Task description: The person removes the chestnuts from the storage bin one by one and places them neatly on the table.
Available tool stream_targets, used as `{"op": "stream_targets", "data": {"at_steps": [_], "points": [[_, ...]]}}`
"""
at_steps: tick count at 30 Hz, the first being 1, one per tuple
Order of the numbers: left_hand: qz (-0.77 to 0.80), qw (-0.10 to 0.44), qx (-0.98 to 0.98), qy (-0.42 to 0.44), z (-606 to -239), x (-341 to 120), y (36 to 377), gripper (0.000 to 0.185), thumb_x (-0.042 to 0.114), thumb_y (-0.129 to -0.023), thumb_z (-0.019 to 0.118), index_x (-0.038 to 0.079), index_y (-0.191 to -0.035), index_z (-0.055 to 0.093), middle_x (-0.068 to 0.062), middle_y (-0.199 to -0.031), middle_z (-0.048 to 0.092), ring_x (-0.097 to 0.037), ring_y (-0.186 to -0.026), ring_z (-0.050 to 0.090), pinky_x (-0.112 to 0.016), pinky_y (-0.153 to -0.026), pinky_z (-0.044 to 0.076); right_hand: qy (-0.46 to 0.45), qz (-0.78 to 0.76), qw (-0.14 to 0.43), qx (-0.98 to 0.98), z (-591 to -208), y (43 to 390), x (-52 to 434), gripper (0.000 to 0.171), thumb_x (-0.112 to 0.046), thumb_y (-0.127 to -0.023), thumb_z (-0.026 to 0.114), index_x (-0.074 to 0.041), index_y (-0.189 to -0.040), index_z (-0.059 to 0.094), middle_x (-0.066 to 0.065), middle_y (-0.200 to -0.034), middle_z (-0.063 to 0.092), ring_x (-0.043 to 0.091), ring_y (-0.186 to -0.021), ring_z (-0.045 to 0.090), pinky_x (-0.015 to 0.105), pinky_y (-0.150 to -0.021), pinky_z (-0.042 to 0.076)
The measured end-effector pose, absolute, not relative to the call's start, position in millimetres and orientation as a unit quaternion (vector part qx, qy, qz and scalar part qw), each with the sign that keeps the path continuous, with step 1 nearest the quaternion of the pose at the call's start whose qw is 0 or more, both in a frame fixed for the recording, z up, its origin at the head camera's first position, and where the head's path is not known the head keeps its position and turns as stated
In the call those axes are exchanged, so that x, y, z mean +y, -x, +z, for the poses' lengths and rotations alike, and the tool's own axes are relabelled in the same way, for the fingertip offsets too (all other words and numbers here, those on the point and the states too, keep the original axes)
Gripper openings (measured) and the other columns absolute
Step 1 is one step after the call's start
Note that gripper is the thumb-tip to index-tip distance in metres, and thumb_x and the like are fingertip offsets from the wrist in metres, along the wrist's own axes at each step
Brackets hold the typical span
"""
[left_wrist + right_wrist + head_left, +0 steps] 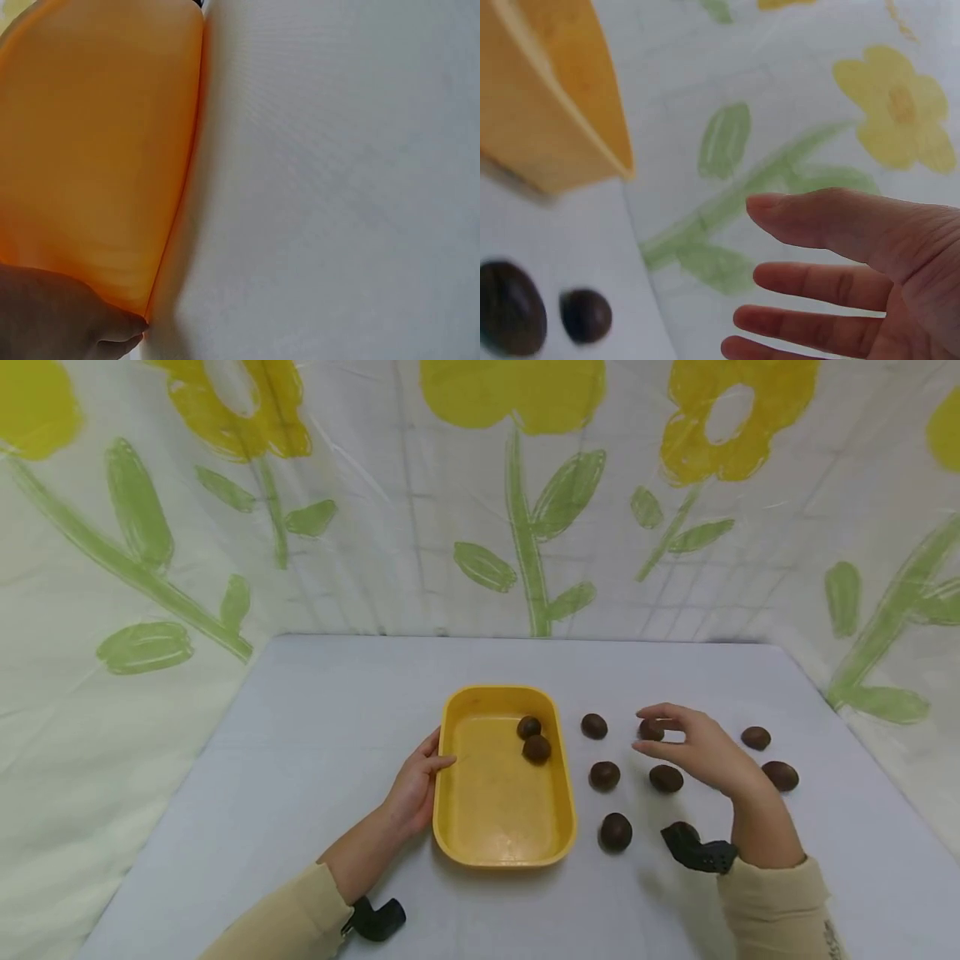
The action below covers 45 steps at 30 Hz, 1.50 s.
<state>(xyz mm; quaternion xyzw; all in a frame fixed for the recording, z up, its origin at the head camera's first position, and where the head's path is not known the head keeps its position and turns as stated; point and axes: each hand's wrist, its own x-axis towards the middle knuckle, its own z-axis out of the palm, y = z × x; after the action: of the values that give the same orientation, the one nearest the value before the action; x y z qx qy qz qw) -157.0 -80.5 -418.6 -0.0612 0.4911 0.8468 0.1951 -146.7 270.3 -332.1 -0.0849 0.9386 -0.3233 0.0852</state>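
Observation:
In the head view my left hand (415, 789) grips the left rim of a yellow tray (495, 856), thumb over the edge and the other fingers along its outer side. The left wrist view shows that hand at the tray's orange-looking wall (97, 150). Two dark brown, roundish balls (536, 749) lie inside, by the right wall. My right hand (701, 747) hovers over the table to the right, thumb and fingers spread apart. Between them in this view shows a dark brown ball (651, 730); the right wrist view has nothing between thumb and fingers (817, 285).
Several more dark brown balls lie in loose rows right of the tray, such as a near ball (616, 832) and a far-right ball (781, 776). The white table (337, 693) backs onto a curtain (360, 527) painted with yellow flowers.

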Motion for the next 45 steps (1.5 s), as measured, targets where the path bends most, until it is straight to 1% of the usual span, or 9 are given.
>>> {"op": "stream_targets", "data": {"at_steps": [10,23,26,28,30,36,40,42,45], "points": [[0.847,0.193,0.490,0.070,-417,-81,155,0.063,-0.002,-0.092,0.034,0.011,-0.150,0.011,-0.005,-0.157,0.014,-0.025,-0.141,0.022,-0.040,-0.117,0.020,0.151,-0.329,0.103,0.926,-328,177,204,0.049,-0.031,-0.087,0.063,-0.004,-0.127,0.053,0.018,-0.131,0.053,0.037,-0.120,0.050,0.052,-0.096,0.044],[0.849,0.193,0.488,0.061,-420,-81,157,0.064,-0.003,-0.092,0.034,0.010,-0.150,0.012,-0.006,-0.156,0.015,-0.025,-0.141,0.022,-0.040,-0.117,0.019,0.169,-0.235,0.195,0.937,-342,209,132,0.048,-0.022,-0.092,0.056,0.006,-0.129,0.048,0.023,-0.129,0.053,0.034,-0.113,0.053,0.043,-0.093,0.047],[0.849,0.195,0.488,0.055,-421,-81,157,0.064,-0.003,-0.092,0.034,0.010,-0.150,0.011,-0.006,-0.157,0.015,-0.026,-0.142,0.022,-0.041,-0.117,0.019,0.165,-0.228,0.202,0.938,-346,212,125,0.025,-0.017,-0.091,0.057,0.006,-0.100,0.060,0.015,-0.088,0.061,0.023,-0.076,0.057,0.030,-0.069,0.049],[0.850,0.195,0.487,0.057,-421,-81,157,0.064,-0.003,-0.092,0.034,0.010,-0.150,0.011,-0.006,-0.157,0.015,-0.026,-0.141,0.022,-0.041,-0.117,0.019,0.169,-0.227,0.203,0.937,-349,213,122,0.019,-0.014,-0.090,0.057,0.001,-0.077,0.055,0.006,-0.064,0.048,0.016,-0.057,0.044,0.025,-0.055,0.040],[0.850,0.195,0.486,0.054,-421,-82,157,0.064,-0.003,-0.092,0.033,0.009,-0.150,0.010,-0.007,-0.157,0.014,-0.026,-0.142,0.021,-0.042,-0.117,0.019,0.169,-0.231,0.212,0.934,-352,213,120,0.026,-0.012,-0.090,0.056,-0.006,-0.067,0.045,0.000,-0.056,0.032,0.013,-0.051,0.032,0.023,-0.051,0.030],[0.849,0.198,0.487,0.055,-420,-82,156,0.064,-0.003,-0.093,0.033,0.010,-0.150,0.010,-0.006,-0.157,0.014,-0.025,-0.142,0.021,-0.041,-0.117,0.019,0.175,-0.212,0.228,0.934,-358,212,114,0.027,-0.005,-0.087,0.055,-0.008,-0.064,0.040,-0.001,-0.055,0.031,0.011,-0.049,0.029,0.020,-0.048,0.027],[0.848,0.197,0.488,0.055,-419,-82,156,0.063,-0.003,-0.093,0.033,0.009,-0.151,0.010,-0.005,-0.157,0.013,-0.025,-0.142,0.020,-0.041,-0.117,0.018,0.188,-0.192,0.244,0.932,-364,212,106,0.006,-0.003,-0.081,0.063,0.000,-0.077,0.059,0.002,-0.067,0.051,0.011,-0.055,0.042,0.019,-0.051,0.036],[0.848,0.197,0.489,0.052,-419,-82,156,0.063,-0.002,-0.093,0.033,0.009,-0.150,0.009,-0.005,-0.157,0.012,-0.025,-0.143,0.019,-0.041,-0.117,0.017,0.190,-0.187,0.248,0.931,-368,212,101,0.015,-0.002,-0.078,0.067,0.001,-0.092,0.064,0.007,-0.080,0.061,0.014,-0.065,0.052,0.021,-0.057,0.043],[0.848,0.199,0.488,0.046,-419,-82,156,0.063,-0.002,-0.093,0.032,0.009,-0.151,0.009,-0.006,-0.157,0.011,-0.025,-0.143,0.018,-0.042,-0.117,0.016,0.193,-0.174,0.242,0.935,-375,213,96,0.013,-0.002,-0.076,0.070,-0.001,-0.087,0.064,0.009,-0.083,0.063,0.017,-0.069,0.055,0.024,-0.060,0.046]]}}
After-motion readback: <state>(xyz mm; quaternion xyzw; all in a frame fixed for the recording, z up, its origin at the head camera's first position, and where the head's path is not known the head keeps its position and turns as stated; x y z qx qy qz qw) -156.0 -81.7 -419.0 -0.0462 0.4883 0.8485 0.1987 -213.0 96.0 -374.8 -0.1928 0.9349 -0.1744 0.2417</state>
